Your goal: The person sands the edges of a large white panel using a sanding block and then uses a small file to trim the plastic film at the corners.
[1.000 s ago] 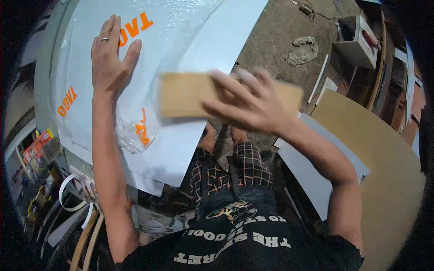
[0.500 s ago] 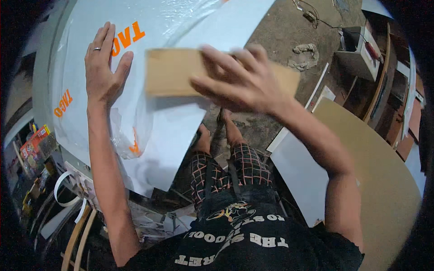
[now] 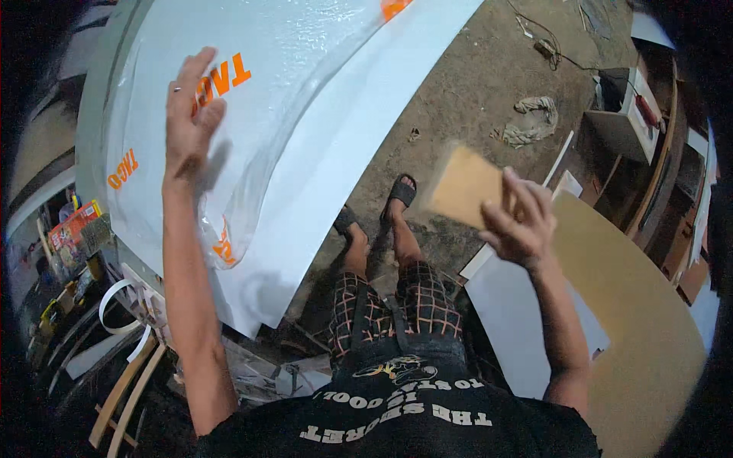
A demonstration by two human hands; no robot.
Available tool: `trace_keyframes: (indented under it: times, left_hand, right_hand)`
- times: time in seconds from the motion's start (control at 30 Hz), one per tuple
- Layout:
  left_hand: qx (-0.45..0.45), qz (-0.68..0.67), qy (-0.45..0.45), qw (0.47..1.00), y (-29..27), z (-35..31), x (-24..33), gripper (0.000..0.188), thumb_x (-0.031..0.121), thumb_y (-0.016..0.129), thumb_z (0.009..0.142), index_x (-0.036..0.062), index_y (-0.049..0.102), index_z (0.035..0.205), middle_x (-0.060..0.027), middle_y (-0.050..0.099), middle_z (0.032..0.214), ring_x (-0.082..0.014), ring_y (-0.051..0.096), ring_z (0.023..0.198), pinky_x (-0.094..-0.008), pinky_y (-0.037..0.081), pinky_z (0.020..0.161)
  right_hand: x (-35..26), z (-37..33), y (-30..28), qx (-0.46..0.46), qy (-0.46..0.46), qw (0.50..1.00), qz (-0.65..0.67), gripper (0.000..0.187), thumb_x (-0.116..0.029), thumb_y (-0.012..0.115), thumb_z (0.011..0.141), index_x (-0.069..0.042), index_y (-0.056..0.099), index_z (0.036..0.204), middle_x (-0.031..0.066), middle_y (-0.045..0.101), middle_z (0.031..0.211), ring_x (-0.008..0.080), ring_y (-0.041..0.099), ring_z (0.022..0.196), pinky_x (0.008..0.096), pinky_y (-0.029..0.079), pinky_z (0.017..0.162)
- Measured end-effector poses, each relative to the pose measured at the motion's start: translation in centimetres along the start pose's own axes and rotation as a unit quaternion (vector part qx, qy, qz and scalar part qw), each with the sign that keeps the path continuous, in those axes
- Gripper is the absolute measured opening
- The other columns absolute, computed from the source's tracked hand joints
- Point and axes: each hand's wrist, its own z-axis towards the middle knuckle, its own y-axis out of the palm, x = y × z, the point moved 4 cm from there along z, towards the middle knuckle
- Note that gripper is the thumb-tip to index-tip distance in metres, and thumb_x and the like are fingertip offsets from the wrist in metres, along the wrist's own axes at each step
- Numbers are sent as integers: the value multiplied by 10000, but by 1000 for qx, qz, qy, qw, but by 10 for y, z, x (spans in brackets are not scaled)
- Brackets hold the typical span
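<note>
A large white panel lies under clear plastic film with orange print. Over its left part is my left hand, with thumb and fingers apart and a ring on one finger; nothing is in it, and a shadow falls beside the wrist. My right hand grips one end of a tan, flat rectangular piece of board, slightly blurred. Hand and board are in the air over the floor, off the panel's right edge. The film is gathered in folds, leaving a bare white strip along that edge.
On the floor lie a crumpled cloth and a cable. An open white box stands at the right, near a leaning tan sheet. Wood strips and clutter fill the lower left.
My right hand has swung right and down with the tan board, from above the panel's edge to over the floor. My left hand has shifted slightly right and appears lifted off the film.
</note>
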Motion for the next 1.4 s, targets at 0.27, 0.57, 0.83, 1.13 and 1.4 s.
trace_keyframes:
  times: [0.27, 0.57, 0.83, 1.13, 1.4]
  left_hand:
    - [54, 289, 80, 952, 10, 38, -3, 589, 475, 605, 1000, 97, 602, 1452, -167, 584, 1480, -367, 541, 1361, -477, 405, 1146]
    - [55, 328, 51, 942, 11, 28, -16, 648, 487, 588, 1018, 95, 518, 1529, -200, 500, 1572, -377, 467, 1453, -498, 334, 1217]
    - [35, 309, 35, 950, 21, 39, -3, 669, 479, 588, 1019, 45, 509, 1522, -209, 495, 1574, -387, 460, 1458, -477, 339, 1214]
    - [39, 310, 29, 949, 10, 36, -3, 692, 439, 603, 1012, -25, 490, 1513, -245, 500, 1555, -387, 457, 1462, -469, 333, 1224]
    - [24, 282, 25, 959, 12, 32, -12, 677, 406, 605, 1020, -43, 483, 1512, -257, 491, 1559, -394, 456, 1461, -464, 328, 1226]
  right_hand:
    - [-61, 107, 73, 117, -86, 989, -10, 513, -413, 777, 837, -384, 681, 1340, 102, 582, 1484, 253, 559, 1064, 432, 428, 899]
    - [13, 158, 46, 148, -41, 984, -95, 471, -345, 810, 827, -375, 711, 1287, 85, 613, 1440, 259, 594, 1093, 423, 445, 921]
    - [-35, 207, 64, 201, -101, 973, -48, 382, -346, 744, 855, -367, 720, 1237, 33, 628, 1346, 239, 586, 1007, 423, 445, 837]
    - [46, 125, 40, 113, -84, 982, -125, 403, -310, 840, 792, -319, 758, 1187, 55, 676, 1340, 217, 618, 1100, 384, 446, 888]
    - [22, 277, 51, 225, -147, 963, -10, 410, -322, 776, 887, -235, 669, 1273, 162, 612, 1324, 288, 635, 1066, 452, 511, 855]
